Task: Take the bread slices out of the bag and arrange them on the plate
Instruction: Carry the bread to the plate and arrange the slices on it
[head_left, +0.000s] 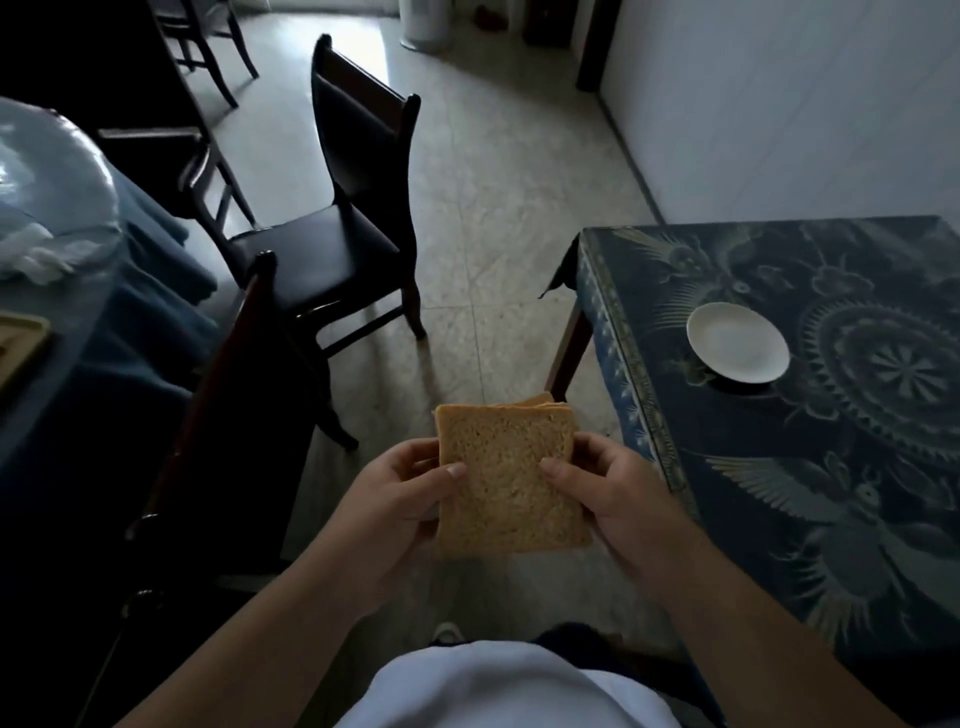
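Observation:
A small stack of brown bread slices (506, 475) is held upright in front of me, above the floor. My left hand (400, 499) grips its left edge with the thumb across the front slice. My right hand (605, 491) grips its right edge in the same way. A white round plate (737, 342) lies bare on the patterned blue tablecloth to the right, well apart from the bread. A crumpled clear plastic bag (31, 249) lies on the table at the far left.
The small table with the blue patterned cloth (831, 467) stands at right against a white wall. A dark wooden chair (343, 223) stands ahead on the tiled floor. Another chair back (228, 395) is close at left, beside a blue-covered table (104, 364).

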